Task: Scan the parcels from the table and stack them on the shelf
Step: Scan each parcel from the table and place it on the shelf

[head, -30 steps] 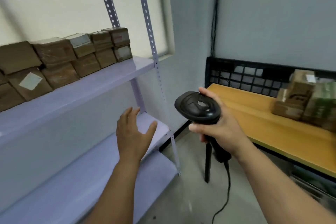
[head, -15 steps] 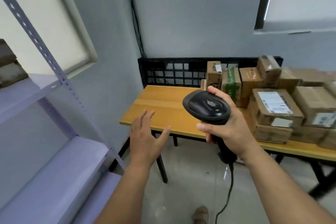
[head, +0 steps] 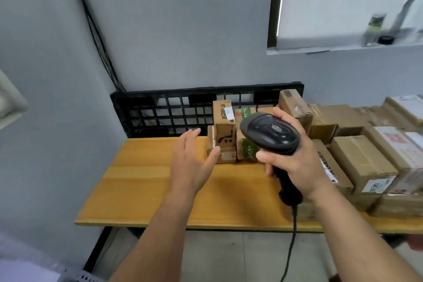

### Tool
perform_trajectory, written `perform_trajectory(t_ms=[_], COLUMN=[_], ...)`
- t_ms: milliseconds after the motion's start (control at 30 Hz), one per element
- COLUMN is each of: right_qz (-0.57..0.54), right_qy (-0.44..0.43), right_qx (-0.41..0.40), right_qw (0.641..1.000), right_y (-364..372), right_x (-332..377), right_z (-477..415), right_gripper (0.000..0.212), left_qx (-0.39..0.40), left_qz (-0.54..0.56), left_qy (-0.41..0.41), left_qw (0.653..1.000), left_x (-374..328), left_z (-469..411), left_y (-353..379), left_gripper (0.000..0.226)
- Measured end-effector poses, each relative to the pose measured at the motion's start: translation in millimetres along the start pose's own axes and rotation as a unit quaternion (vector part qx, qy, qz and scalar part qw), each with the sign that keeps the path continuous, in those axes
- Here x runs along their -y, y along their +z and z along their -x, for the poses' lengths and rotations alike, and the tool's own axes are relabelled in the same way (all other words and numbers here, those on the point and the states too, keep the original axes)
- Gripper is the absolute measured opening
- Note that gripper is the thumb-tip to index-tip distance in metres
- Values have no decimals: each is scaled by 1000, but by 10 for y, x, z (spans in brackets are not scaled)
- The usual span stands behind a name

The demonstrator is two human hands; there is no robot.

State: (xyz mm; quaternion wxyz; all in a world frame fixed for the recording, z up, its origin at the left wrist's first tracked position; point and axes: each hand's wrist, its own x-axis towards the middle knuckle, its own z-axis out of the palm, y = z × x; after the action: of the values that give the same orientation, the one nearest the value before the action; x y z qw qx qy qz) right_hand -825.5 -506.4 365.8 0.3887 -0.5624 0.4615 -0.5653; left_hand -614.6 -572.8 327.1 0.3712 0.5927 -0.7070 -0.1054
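- Head view: our right hand (head: 295, 162) has its grip clamped around the handle of a black barcode scanner (head: 271, 133), thumb along the left side of the neck, fingers curled over the far side of the head.
- The scanner's rounded head faces up toward us, and its black cable (head: 291, 240) drops from the base of the handle past the worktop's front edge toward the floor.
- Our left hand (head: 191, 162) is empty, its grip apart with fingers spread, palm down above the worktop (head: 146, 190); the thumb tip sits in front of a small brown cardboard parcel (head: 223, 142), and we cannot tell if it touches.
- That small parcel stands at the left end of the parcels, with a taller one bearing a white label (head: 223, 112) behind it and a green-printed carton (head: 246, 149) just beside it on the right, partly hidden by the scanner.
- More cardboard parcels (head: 364, 162) crowd the right part of the worktop, stacked and touching one another, several with printed labels.
- The left part of the orange wooden worktop is bare.
- A black plastic grid panel (head: 174, 110) stands upright at the back of the worktop against the grey wall.
- A corner of the pale shelf (head: 27, 275) shows at the bottom left.
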Motion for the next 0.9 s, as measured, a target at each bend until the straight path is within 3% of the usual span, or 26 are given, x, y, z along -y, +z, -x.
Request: perform_trajectory(t_ms=[233,667,900], right_qz=[23,36,30], right_qy=[11,68,66], right_qx=[-51,-72,-60], right_qw=[998,994,996], right_y=[-169,-330,-303], right_x=[-219,-593,-689], right_z=[-648,-1107,-1124], right_gripper=[90,92,92], left_qx=[51,199,213], left_qz=[2,-153,-122], left_qy=[-24,-104,-166], left_qw=[998,962,955], left_x=[9,71,113], left_z=[-949,-1705,-1711], left_y=[602,1407,1305], left_gripper=[71,100,86])
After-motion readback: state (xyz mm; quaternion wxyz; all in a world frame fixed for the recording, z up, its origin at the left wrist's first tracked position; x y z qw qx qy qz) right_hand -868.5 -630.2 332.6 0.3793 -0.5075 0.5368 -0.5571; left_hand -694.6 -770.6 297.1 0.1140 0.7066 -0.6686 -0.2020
